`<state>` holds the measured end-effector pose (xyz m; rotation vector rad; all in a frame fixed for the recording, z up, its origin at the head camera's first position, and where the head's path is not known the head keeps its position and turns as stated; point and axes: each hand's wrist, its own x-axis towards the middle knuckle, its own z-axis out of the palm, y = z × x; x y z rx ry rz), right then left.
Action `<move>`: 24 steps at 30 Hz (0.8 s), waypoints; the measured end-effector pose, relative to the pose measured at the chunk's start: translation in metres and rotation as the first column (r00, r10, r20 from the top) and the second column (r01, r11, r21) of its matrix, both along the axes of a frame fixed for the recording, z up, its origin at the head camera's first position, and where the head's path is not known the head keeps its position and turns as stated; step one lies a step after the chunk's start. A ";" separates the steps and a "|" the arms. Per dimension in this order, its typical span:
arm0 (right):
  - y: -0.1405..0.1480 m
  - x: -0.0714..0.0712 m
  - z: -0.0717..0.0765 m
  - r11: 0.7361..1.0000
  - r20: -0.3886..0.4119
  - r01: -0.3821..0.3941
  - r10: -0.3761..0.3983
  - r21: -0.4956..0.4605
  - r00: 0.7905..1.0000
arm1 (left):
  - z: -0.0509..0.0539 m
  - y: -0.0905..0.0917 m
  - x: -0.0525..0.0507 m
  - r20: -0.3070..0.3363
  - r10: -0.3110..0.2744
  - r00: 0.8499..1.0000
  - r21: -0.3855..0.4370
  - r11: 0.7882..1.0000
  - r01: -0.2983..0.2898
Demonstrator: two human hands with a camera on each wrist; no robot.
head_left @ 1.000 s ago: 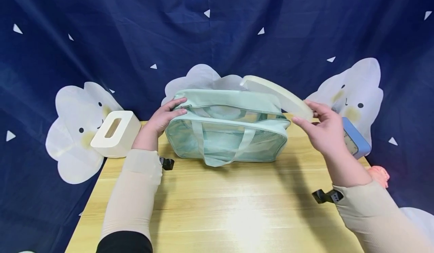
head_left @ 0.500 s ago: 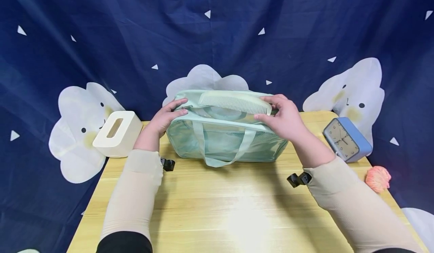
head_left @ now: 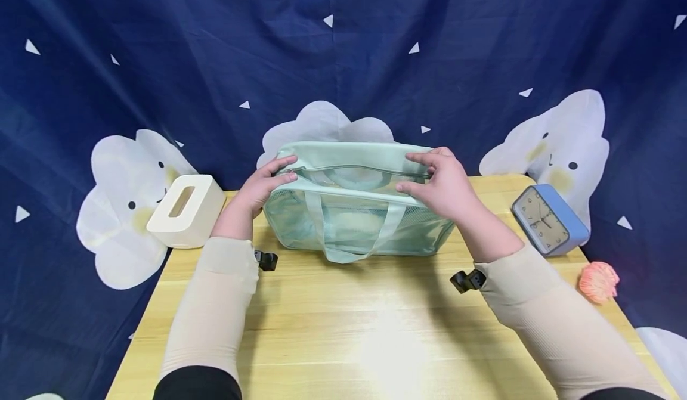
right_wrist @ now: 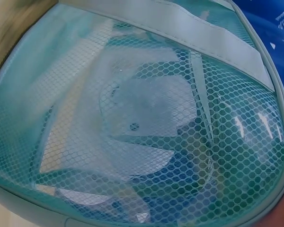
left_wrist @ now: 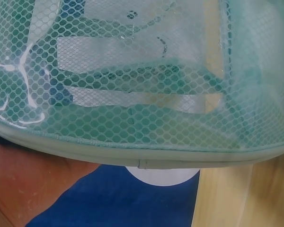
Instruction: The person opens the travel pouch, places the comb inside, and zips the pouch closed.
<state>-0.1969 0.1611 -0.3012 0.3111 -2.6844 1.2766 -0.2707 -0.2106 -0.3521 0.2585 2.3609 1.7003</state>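
while the mint-green bag stands upright on the surface, its zip runs parted along the top and its carrying strap hangs down the front. a pale, blurred shape shows through the front panel, and i cannot tell from here what it is.

of the hands, my left hand lies at the bag's left end, thumb and forefinger stretched out a little apart, tips resting on the top by the end of the zip. my right hand is spread wider over the bag's right end, thumb on the front rim and fingers toward the rear one. i see nothing pinched in either; the fingers hidden from me i cannot judge.

both wrist views give me mostly the bag's mesh ends, with a printed cloud showing through the netting.

left of the bag, beyond my left forearm, sits a cream box with a slot in its top. well to the right of the bag a blue alarm clock stands with its face angled, and farther right and nearer me than the bag is a coral-pink ruffled thing. behind the bag hangs a navy cloth with white clouds and small triangles.
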 end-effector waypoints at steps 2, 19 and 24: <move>-0.003 -0.001 0.002 1.000 -0.008 -0.013 0.013 0.005 1.000 | -0.001 0.000 0.001 0.003 0.004 1.000 0.010 1.000 -0.004; -0.117 -0.051 0.021 0.967 0.134 -0.255 0.253 -0.005 0.958 | -0.004 0.002 0.001 0.027 0.019 0.999 0.048 0.999 -0.020; -0.147 -0.064 0.019 0.971 0.266 -0.237 0.230 -0.003 0.936 | -0.002 0.001 0.002 0.026 0.025 0.999 0.048 0.998 -0.026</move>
